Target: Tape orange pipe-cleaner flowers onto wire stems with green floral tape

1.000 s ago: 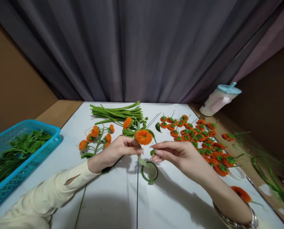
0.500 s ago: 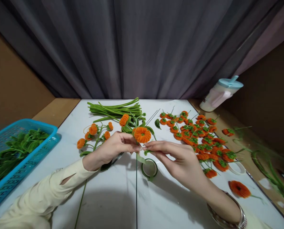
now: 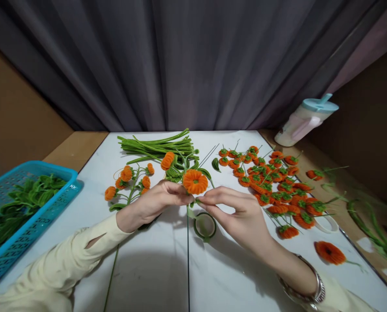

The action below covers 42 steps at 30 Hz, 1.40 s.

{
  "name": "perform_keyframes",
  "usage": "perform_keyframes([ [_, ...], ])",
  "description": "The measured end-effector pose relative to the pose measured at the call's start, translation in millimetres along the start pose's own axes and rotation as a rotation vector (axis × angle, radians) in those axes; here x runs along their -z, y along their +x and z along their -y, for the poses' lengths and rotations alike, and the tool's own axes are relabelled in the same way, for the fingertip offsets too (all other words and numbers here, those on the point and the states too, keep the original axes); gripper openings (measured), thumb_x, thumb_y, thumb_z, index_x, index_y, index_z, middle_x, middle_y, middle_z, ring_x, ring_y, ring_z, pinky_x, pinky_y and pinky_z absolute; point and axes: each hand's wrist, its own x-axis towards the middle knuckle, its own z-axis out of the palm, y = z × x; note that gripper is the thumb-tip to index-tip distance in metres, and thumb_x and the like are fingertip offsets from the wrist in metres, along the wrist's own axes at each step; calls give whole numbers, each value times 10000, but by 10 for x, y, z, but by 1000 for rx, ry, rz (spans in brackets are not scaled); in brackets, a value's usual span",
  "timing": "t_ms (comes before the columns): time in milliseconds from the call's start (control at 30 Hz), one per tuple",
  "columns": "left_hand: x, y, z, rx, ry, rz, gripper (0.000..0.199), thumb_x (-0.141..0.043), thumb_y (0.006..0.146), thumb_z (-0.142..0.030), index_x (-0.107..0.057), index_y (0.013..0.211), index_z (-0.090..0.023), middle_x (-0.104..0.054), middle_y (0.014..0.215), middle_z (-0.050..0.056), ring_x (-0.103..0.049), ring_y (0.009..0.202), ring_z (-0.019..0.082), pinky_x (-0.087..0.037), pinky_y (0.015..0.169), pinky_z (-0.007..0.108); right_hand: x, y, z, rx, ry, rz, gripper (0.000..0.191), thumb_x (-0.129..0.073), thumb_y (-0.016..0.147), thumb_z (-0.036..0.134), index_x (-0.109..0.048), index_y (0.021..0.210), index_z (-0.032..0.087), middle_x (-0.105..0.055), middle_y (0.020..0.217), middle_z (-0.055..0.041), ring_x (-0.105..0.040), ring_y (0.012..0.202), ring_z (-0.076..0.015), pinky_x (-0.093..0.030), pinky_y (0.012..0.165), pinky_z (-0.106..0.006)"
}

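Over the middle of the white table, my left hand (image 3: 159,201) pinches the stem of a flower spray with an orange flower (image 3: 195,181) facing me and a second orange flower (image 3: 168,160) up and left of it. Fingertips of my right hand (image 3: 235,212) are pressed together just right of the stem, on a small green piece (image 3: 196,203). Pale green tape hangs below the fingertips near a tape roll (image 3: 204,226) on the table. Part of the stem is hidden behind my left fingers.
Green stems (image 3: 157,145) lie at the back. An orange flower spray (image 3: 130,184) and a blue basket (image 3: 50,221) of leaves are on the left. Many orange flowers (image 3: 278,173), a white ring (image 3: 326,223) and a cup (image 3: 305,121) are on the right.
Both hands stay at the stem, my right fingers shifting slightly with the small green piece. The tape below looks narrower. The whole view has shifted a little.
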Motion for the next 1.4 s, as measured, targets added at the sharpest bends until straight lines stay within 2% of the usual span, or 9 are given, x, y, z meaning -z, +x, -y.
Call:
perform_keyframes([
  [100,15,17,21,9,-41,12,150,-791,575,-214,-730,703,-161,-681,681,6,-568,705,131,-417,756,236,-59,-32,-10,-34,37,-42,181,-637,746,30,-716,715,190,-716,720,-44,-675,643,-159,-564,589,-255],
  [233,22,14,27,31,-10,-4,148,-792,583,-240,-717,666,-143,-669,673,20,-555,685,133,-412,721,239,-103,-62,-10,-38,76,-18,171,-642,735,31,-700,689,185,-701,691,-38,-659,615,-150,-559,583,-254],
  [467,-24,-20,-35,38,45,-7,110,-775,612,-239,-740,663,-148,-633,620,-5,-477,569,84,-361,547,193,-21,-7,19,-1,87,1,174,-636,721,19,-673,650,173,-685,660,-47,-641,587,-150,-535,551,-249],
  [667,-28,-23,-47,76,62,-25,153,-782,599,-262,-756,698,-149,-679,674,25,-527,627,114,-396,612,215,8,8,34,13,59,52,182,-610,746,31,-673,666,182,-691,678,-42,-654,611,-153,-544,566,-248],
  [800,-12,-29,-31,65,68,-16,150,-777,614,-268,-754,701,-148,-682,674,22,-531,640,114,-395,648,219,-3,-14,33,61,31,50,199,-574,758,11,-677,705,174,-690,699,-55,-650,624,-147,-539,567,-242],
  [967,-12,-32,-36,46,68,-5,72,-767,644,-228,-751,679,-167,-686,672,-5,-540,649,97,-397,670,200,-12,-26,61,55,-3,50,195,-570,755,5,-662,689,162,-681,694,-59,-641,613,-141,-529,561,-231],
  [1167,-20,-38,-50,19,119,22,36,-751,673,-215,-762,688,-184,-688,650,-20,-524,615,82,-383,619,184,-22,-52,101,69,-34,60,210,-545,775,6,-662,713,169,-669,707,-54,-638,624,-136,-533,569,-220],
  [1400,-32,-34,-73,-1,119,39,60,-738,692,-188,-769,743,-190,-723,738,-12,-571,685,96,-416,693,185,2,-63,115,123,-92,83,208,-526,800,2,-669,750,144,-665,732,-81,-621,633,-134,-523,566,-211],
])
